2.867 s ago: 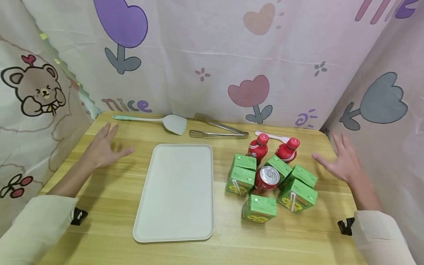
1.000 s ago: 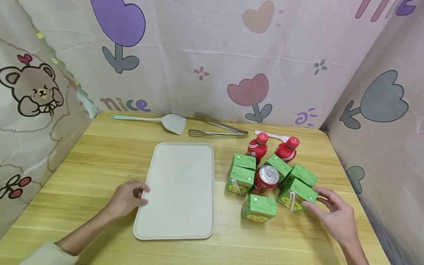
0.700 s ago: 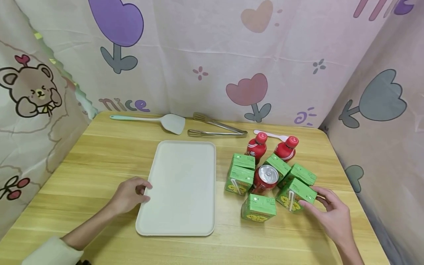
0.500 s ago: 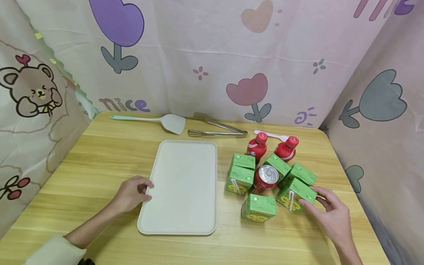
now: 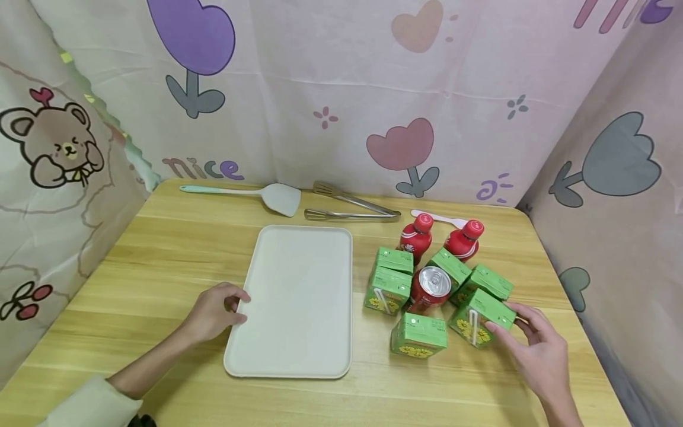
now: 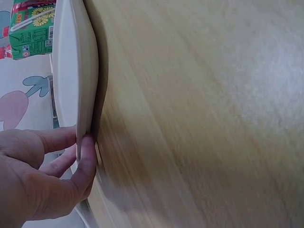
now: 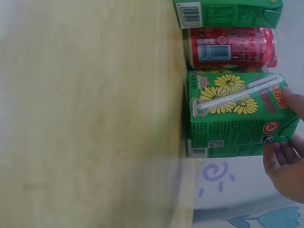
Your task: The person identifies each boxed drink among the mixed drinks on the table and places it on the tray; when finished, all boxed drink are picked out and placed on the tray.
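Note:
In the head view my left hand pinches the left rim of a cream rectangular tray. The left wrist view shows the thumb on the upper side of the tray rim and fingers under it. My right hand holds a green drink carton by its upper part, thumb on one side and fingers on the other. Yellow flowers and a white straw mark the carton in the right wrist view. A red soda can stands just left of it among several similar green cartons.
Two red-capped bottles stand behind the cartons. Along the table's back edge lie a pale spatula, metal tongs and a pink-white utensil. One carton stands apart in front. Patterned cloth hangs behind and at both sides.
Both hands have come from raised and spread at the sides to the tray and a carton. The tray has slid slightly right and away; the held carton has shifted slightly towards me.

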Motion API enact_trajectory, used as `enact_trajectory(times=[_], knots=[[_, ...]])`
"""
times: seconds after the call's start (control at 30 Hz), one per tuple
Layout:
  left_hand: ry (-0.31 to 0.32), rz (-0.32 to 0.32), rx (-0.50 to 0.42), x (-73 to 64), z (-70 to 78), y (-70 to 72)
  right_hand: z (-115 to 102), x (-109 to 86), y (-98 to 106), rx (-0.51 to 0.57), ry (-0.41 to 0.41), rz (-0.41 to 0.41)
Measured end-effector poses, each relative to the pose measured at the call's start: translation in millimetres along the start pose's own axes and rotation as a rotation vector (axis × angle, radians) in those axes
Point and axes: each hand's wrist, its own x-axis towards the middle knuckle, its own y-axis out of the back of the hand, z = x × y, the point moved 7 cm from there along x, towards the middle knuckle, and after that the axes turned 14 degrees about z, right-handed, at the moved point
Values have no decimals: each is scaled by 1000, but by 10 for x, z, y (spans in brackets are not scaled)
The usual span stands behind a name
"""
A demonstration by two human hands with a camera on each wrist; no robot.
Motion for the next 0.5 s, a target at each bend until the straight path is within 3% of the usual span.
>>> enact_trajectory(times=[0.17,0.5], knots=[[15,-14,2,-8,-11,2,-89,27,30,-28,-10,-4],[9,-18,-15,-40,14,9,-427,109,59,-40,97,-49]])
